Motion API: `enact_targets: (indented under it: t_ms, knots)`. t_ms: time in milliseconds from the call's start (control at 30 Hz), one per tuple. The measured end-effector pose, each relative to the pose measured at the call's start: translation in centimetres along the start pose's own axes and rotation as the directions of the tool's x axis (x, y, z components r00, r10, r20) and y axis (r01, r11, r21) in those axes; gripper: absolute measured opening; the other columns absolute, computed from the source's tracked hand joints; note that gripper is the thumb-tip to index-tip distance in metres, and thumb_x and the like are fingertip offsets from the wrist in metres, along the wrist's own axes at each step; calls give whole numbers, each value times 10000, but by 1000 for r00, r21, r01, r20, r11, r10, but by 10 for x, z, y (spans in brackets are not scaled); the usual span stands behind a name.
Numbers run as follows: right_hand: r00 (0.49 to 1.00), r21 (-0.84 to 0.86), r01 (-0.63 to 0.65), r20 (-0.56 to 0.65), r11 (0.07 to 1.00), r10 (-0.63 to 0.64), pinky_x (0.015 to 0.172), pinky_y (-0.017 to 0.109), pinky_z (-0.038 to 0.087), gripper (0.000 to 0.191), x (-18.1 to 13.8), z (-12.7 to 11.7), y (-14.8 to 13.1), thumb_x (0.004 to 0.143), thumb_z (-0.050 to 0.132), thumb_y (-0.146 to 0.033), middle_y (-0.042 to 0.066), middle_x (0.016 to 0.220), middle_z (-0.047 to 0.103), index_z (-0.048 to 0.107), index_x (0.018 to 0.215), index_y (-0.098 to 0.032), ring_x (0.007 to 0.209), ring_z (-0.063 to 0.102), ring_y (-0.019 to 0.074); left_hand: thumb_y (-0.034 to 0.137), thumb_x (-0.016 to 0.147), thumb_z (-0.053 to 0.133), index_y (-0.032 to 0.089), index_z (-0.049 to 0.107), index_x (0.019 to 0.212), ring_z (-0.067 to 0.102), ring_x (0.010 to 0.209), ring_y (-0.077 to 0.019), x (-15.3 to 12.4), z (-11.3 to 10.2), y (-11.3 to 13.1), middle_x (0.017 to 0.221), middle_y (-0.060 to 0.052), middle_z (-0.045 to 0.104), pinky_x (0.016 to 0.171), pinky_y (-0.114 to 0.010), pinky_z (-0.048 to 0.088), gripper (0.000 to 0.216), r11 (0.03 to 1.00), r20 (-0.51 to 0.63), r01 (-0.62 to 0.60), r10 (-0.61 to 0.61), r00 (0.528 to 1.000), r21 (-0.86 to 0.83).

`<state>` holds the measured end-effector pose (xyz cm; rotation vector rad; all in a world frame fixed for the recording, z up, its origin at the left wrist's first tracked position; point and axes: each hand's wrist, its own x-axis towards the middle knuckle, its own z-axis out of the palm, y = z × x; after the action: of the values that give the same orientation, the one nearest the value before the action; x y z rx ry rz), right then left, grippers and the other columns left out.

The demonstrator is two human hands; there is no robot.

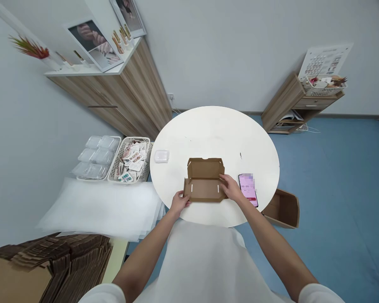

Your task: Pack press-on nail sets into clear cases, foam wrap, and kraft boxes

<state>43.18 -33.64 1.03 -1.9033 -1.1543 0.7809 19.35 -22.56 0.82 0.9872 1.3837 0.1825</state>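
A brown cardboard box (205, 190) lies partly folded on the round white table (214, 126), its lid raised at the back and two pale slots showing in its base. At its front left corner, my left hand (179, 203) is closed on the cardboard edge. My right hand (230, 187) grips the right side wall, fingers reaching over it near the lid's hinge. Just right of that hand lies a phone (249, 194) with a timer on its pink screen. A small clear plastic case (161, 156) sits at the table's left.
Left of the table stand a white basket of cards (133, 162), a tray of clear plastic cases (97, 155), translucent sheets (97, 206) and stacked flat cardboard (78, 265). An open cardboard box (282, 209) is on the floor at right. Wooden cabinets (135, 88) stand behind.
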Motion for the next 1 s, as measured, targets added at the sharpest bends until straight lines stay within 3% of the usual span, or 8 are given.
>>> enact_targets:
  t_ms: [133,233,400,600,733,1000]
  knots:
    - [998,-42,15,65,999,-13,998,390,318,609,-11,3,-2,706,478,-168,48,1297,392,331,1292,-248,1183,387,190,311,675,664,126,399,1059,639,661,-140,1,-7,-3,774,-82,644,642,-272,509,503,1000,50,8,-7,999,-17]
    - [996,-73,0,91,997,7,1008,398,302,686,-11,6,-7,689,520,-195,49,1331,348,268,1324,-256,1209,354,207,399,674,641,140,417,989,633,609,-144,6,-14,-6,713,-59,640,583,-260,478,464,996,53,-25,20,998,87]
    - [993,-119,-63,91,991,74,1023,407,280,788,-2,13,-12,669,552,-203,51,1393,251,171,1357,-254,1257,283,229,452,681,590,178,460,823,570,464,-131,18,-26,-6,548,37,554,545,-249,406,335,899,3,-166,181,984,405]
    - [993,-102,-77,80,992,85,1025,412,281,775,6,22,-12,676,525,-176,50,1398,241,163,1357,-255,1262,277,223,436,684,569,202,450,648,545,585,-136,19,-30,-3,586,30,531,536,-226,355,265,784,2,-302,358,934,542]
    - [998,-128,-52,35,990,56,1020,405,291,732,3,28,-14,674,511,-159,51,1382,270,223,1340,-248,1249,300,218,429,711,550,199,434,638,552,544,-126,21,-29,-5,572,33,519,532,-227,376,268,834,15,-300,331,943,462]
    - [990,-78,-54,-136,996,43,908,361,406,438,-10,40,-15,712,496,-215,59,1169,476,485,1150,-218,1058,487,185,497,754,487,169,454,749,608,616,-126,27,-29,-9,654,-26,602,618,-255,481,330,990,105,-140,140,985,-6]
